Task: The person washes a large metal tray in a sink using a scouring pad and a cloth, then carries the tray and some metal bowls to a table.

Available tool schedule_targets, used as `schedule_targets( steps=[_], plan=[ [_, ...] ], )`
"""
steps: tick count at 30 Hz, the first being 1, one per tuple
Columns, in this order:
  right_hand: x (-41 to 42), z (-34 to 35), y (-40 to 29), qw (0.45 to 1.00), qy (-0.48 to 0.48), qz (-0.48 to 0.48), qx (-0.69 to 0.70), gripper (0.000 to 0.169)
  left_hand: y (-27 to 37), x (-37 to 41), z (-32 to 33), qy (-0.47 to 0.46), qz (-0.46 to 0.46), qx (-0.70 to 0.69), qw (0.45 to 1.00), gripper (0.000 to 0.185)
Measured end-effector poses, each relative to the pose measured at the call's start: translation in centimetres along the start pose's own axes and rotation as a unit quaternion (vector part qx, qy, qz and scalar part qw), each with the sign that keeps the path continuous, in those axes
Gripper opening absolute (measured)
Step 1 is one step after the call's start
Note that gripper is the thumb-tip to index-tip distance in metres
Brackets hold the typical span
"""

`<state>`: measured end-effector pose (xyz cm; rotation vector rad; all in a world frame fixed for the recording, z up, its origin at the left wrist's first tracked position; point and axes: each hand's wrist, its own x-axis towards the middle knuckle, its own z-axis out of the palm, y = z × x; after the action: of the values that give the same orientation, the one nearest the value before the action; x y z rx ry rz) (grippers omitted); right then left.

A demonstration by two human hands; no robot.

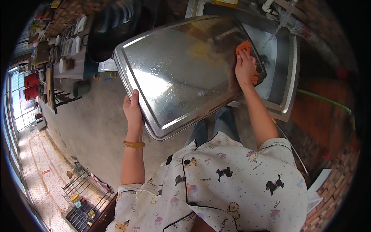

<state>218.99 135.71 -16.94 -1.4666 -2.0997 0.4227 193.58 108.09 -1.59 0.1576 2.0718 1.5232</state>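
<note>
A large rectangular stainless steel tray is held tilted in front of me, its wet, shiny face towards me. My left hand grips its left rim, thumb on top. At the right end, my right hand presses an orange cloth against the steel; part of the cloth also shows below the hand. Brownish-yellow patches appear on the upper right of the surface, though some may be reflections. Behind the tray's right end is a metal sink, partly hidden, with whitish water in it.
Water runs into the sink from above. A large dark wok stands behind the tray's left side. Farther left, a table bears dishes, near a dark green bin. A green hose runs right of the sink.
</note>
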Motion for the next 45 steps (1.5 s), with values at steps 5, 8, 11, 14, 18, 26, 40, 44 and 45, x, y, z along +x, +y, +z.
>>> schedule_targets(
  steps=[5,8,11,14,18,26,40,44,45],
  plan=[
    [-5.1,-4.4,-16.5,0.981,-0.041,-0.07,0.176,0.027,3.0,1.0,3.9,-0.045,0.016,-0.001,0.999,0.036],
    [-8.3,-7.8,-23.0,0.949,-0.084,-0.149,0.265,0.03,3.2,1.6,4.1,-0.049,0.036,0.01,0.998,0.036],
    [-12.5,-9.7,-23.4,0.939,-0.089,-0.208,0.259,0.035,2.3,2.4,3.4,-0.086,0.012,-0.035,0.996,0.034],
    [-14.0,-8.5,-18.8,0.955,-0.035,-0.226,0.19,0.038,2.3,2.1,3.3,-0.074,0.014,-0.021,0.997,0.039],
    [-11.7,-5.7,-6.3,0.985,0.011,-0.146,0.089,0.041,2.1,2.4,2.9,-0.071,0.008,-0.014,0.997,0.039],
    [2.4,-2.5,14.8,0.979,0.009,0.08,-0.187,0.032,0.8,3.4,1.7,-0.061,-0.043,0.026,0.997,0.038],
    [7.6,-10.9,20.1,0.768,-0.2,0.463,0.395,0.06,-6.2,6.4,4.1,-0.126,-0.028,0.004,0.992,0.051],
    [6.7,-19.5,21.2,0.787,-0.104,0.458,0.399,0.048,-6.7,9.3,10.2,-0.153,0.013,0.119,0.981,0.053],
    [6.3,-21.6,21.8,0.79,-0.083,0.462,0.395,0.046,-5.6,8.9,13.0,-0.164,0.015,0.116,0.979,0.052]
  ],
)
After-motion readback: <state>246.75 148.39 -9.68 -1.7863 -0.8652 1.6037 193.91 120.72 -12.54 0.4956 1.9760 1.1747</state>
